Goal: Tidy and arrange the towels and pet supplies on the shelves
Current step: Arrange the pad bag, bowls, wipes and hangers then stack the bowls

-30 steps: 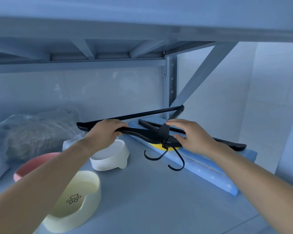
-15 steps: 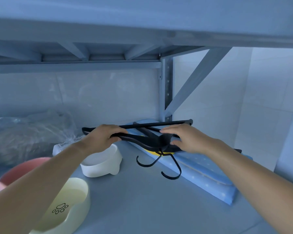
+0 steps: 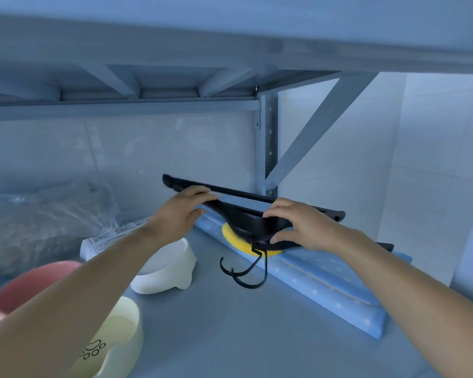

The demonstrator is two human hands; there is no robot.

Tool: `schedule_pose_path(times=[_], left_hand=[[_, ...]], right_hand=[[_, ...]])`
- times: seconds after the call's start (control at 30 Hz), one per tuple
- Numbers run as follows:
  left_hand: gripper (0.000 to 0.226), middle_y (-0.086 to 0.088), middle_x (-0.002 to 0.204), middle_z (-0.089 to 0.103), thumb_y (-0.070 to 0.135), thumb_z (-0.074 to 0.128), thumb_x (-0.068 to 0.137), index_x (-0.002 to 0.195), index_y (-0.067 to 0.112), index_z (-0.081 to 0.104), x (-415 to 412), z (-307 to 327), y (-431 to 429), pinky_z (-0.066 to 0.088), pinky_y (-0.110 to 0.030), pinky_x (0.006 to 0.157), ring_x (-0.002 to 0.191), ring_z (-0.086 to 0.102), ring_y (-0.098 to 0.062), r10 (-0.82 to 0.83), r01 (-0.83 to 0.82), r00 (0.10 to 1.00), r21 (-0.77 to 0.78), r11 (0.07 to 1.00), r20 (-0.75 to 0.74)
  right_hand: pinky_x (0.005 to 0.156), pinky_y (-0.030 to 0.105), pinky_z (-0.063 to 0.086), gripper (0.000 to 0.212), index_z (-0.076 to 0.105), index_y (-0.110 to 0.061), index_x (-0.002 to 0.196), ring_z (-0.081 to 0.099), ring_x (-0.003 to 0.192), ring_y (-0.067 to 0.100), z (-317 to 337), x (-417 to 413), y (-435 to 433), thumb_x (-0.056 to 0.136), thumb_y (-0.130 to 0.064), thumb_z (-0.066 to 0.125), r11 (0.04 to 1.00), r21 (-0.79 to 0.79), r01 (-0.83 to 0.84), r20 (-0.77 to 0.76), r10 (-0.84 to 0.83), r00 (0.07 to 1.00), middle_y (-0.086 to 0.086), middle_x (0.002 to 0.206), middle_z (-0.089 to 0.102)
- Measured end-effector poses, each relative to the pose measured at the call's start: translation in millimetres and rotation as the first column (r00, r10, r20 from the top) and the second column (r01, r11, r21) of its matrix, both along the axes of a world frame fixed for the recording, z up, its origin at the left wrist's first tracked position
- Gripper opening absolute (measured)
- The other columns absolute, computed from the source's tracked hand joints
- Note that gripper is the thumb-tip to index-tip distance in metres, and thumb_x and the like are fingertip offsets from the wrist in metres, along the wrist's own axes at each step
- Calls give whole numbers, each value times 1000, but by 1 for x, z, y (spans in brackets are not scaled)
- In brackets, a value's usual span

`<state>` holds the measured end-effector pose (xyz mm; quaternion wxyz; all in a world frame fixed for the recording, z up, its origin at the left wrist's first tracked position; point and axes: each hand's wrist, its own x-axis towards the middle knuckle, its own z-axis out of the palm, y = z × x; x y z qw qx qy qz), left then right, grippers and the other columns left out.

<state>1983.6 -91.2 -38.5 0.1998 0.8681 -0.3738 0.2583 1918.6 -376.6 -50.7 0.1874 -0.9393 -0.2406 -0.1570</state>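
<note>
Gripping stacked black plastic hangers (image 3: 246, 222) above a folded blue dotted towel (image 3: 325, 279).

Nearest, sitting empty on the grey shelf (image 3: 230, 336): cream paw-print bowl (image 3: 112, 342), pink bowl (image 3: 25, 285), white footed bowl (image 3: 165, 271). Further in, curling the left hand (image 3: 179, 216) over one hanger arm, pinching the hanger necks with the right hand (image 3: 298, 227); hooks dangling beside a yellow disc (image 3: 235, 241). Rearmost, lying sideways: clear plastic bag holding hay-like fill (image 3: 44, 216).

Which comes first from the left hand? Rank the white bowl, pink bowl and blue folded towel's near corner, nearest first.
From the left hand:
1. White bowl, just below it.
2. Pink bowl, far left.
3. Blue folded towel's near corner, far right.
</note>
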Motion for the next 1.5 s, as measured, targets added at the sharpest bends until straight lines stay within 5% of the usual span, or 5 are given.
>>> schedule_pose_path(times=[0.23, 0.8, 1.1, 1.33, 1.5], left_hand=[[38, 7, 136, 43, 8, 47, 95, 129, 23, 52, -20, -14, -18, 25, -7, 98, 126, 39, -7, -58, 57, 989, -11, 998, -139], [24, 15, 114, 58, 28, 51, 94, 116, 25, 61, -70, 0, -49, 30, 0, 88, 106, 48, 7, -135, 121, 963, -70, 990, -234], [26, 12, 109, 60, 26, 62, 87, 114, 26, 62, -96, -7, -76, 43, -12, 81, 99, 53, -1, -144, 146, 970, -5, 989, -196], [24, 14, 113, 60, 25, 53, 91, 112, 29, 62, -113, -26, -104, 37, -22, 86, 107, 51, -9, -134, 122, 991, 250, 960, 30], [36, 12, 126, 54, 26, 50, 93, 129, 29, 49, -114, -48, -127, 37, -28, 95, 116, 45, -15, -135, 112, 991, 449, 886, 18]], right_hand=[[61, 9, 31, 49, 56, -20, 123, 45, 67, -4, 1, 12, -5, 79, -35, 71, 993, 58, 99, 27, -101, 995, -9, 110, 48], [96, 22, 37, 66, 48, -34, 133, 49, 112, 4, -10, 5, -17, 74, -38, 76, 990, 64, 125, -229, -107, 967, -14, 126, 53], [98, 28, 39, 65, 41, -27, 138, 50, 117, 16, -17, -9, -35, 80, -25, 72, 972, -63, 225, -148, -232, 961, -3, 134, 51], [98, 35, 42, 49, 49, -27, 130, 52, 116, 19, -15, -12, -40, 85, -12, 63, 969, -62, 239, -147, -245, 958, 0, 129, 55], [91, 35, 45, 47, 53, -27, 126, 56, 106, 23, -13, -14, -37, 84, -10, 64, 970, -52, 236, -134, -241, 961, 5, 122, 59]])
